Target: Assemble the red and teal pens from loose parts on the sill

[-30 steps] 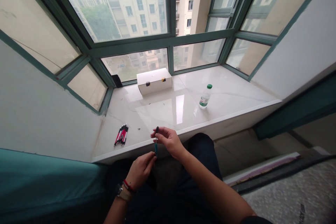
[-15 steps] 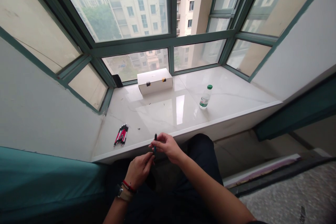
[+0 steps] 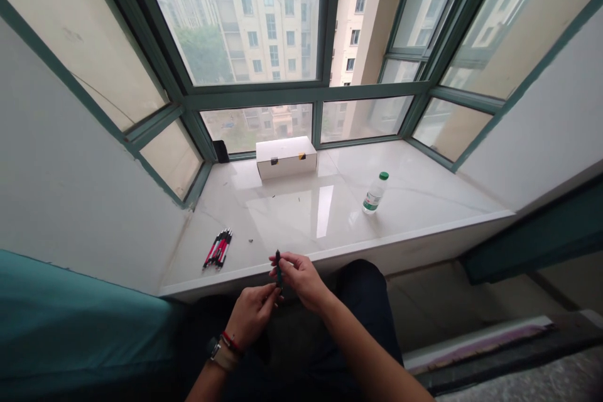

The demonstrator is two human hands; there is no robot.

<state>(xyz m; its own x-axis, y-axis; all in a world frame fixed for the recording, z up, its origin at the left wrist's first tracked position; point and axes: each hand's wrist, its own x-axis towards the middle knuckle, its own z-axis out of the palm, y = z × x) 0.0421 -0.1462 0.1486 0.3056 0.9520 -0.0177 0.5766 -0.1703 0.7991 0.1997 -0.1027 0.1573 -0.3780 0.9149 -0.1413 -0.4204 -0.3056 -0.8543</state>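
Observation:
Both of my hands hold one dark teal pen [image 3: 277,266] upright over my lap, just in front of the white window ledge [image 3: 330,213]. My right hand [image 3: 299,279] pinches its upper part with the black tip sticking up above the fingers. My left hand [image 3: 252,314], with a watch and red band at the wrist, pinches its lower end from below. A bundle of several red and black pens [image 3: 217,248] lies on the ledge to the left of my hands.
A white cardboard box [image 3: 286,157] stands at the back of the ledge by the window. A small water bottle [image 3: 375,193] with a green cap stands to the right. A teal cushion [image 3: 70,326] is at my left; dark trousers cover my legs.
My hands have come closer together along the pen and dropped slightly toward my lap. My head has tilted up, so the ledge sits lower in view.

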